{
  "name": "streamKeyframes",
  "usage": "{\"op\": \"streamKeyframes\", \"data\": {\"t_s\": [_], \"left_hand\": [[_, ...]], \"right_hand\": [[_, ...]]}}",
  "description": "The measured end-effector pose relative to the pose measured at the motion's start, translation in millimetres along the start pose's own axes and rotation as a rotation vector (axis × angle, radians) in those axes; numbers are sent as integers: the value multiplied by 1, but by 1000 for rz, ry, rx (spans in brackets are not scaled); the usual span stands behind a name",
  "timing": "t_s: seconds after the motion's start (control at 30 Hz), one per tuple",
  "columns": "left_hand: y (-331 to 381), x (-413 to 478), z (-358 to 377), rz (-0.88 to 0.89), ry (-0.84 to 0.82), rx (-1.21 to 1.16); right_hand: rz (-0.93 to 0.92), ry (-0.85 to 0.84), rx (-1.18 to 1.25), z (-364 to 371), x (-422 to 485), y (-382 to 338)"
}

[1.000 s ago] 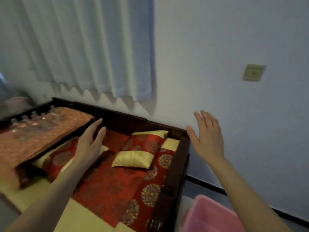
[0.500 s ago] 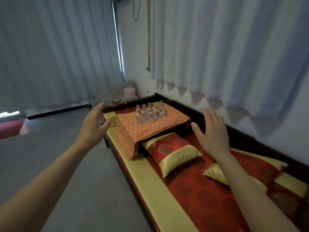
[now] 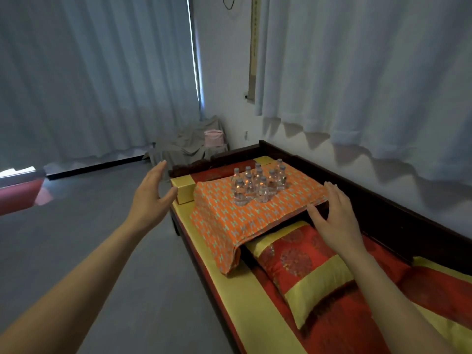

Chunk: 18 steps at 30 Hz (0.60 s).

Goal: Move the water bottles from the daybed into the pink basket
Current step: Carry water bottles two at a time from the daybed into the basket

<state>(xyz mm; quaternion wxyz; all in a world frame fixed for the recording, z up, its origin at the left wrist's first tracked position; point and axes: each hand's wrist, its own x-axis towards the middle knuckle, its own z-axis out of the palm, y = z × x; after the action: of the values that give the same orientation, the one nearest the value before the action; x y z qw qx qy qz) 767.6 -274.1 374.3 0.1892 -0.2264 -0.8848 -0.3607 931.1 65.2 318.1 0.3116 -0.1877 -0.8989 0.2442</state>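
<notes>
Several small clear water bottles stand upright in a cluster on a low table draped with an orange patterned cloth, which sits on the daybed. My left hand hovers open above the floor, left of the table. My right hand hovers open, fingers spread, near the table's right front corner and above a red and gold cushion. Neither hand touches a bottle. The pink basket is out of view.
The daybed has a dark wooden frame along the white wall and gold edging. Grey floor stretches to the left. A pink box sits on grey draped cloth in the far corner. Curtains hang behind.
The view has swung left from the daybed's end and the pink basket to the table with the bottles, then drawn closer. Both hands stay open and raised.
</notes>
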Motion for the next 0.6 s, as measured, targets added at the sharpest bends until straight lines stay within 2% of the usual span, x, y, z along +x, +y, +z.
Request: {"op": "streamKeyframes", "data": {"t_s": [0.23, 0.43, 0.6], "left_hand": [[-91, 118, 44, -53, -45, 7], [-173, 211, 81, -72, -95, 5], [-255, 325, 152, -27, -279, -40]], "right_hand": [[-21, -100, -7, 108, 118, -26], [-18, -61, 2, 199, 197, -33], [104, -69, 28, 307, 264, -28]]}}
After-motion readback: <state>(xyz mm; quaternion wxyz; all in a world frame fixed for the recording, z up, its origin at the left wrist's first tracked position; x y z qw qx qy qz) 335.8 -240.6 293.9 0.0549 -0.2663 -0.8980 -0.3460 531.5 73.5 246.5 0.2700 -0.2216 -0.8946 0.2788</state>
